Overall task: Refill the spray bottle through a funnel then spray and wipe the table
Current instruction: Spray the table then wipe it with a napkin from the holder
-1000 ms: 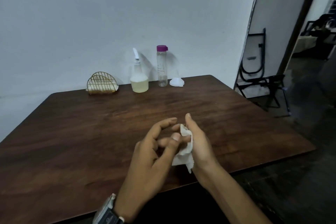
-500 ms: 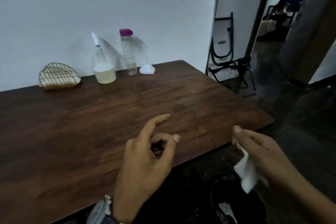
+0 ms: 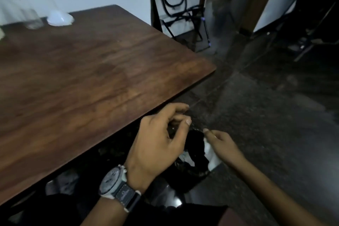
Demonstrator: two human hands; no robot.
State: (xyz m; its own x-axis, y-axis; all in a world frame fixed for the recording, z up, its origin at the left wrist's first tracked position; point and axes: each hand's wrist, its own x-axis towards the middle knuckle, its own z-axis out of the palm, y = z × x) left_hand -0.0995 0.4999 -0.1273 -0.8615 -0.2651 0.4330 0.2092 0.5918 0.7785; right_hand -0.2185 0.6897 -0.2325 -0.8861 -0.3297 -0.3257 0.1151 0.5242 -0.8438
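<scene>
Right hand [image 3: 222, 145] has lowered tissue [image 3: 211, 154] over bin [image 3: 190, 170].

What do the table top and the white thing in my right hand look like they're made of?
The table looks like dark brown wood or wood-grain laminate with a dull sheen; streaky grain shows. The white piece under the right hand looks like thin tissue paper: matte and crumpled.
</scene>
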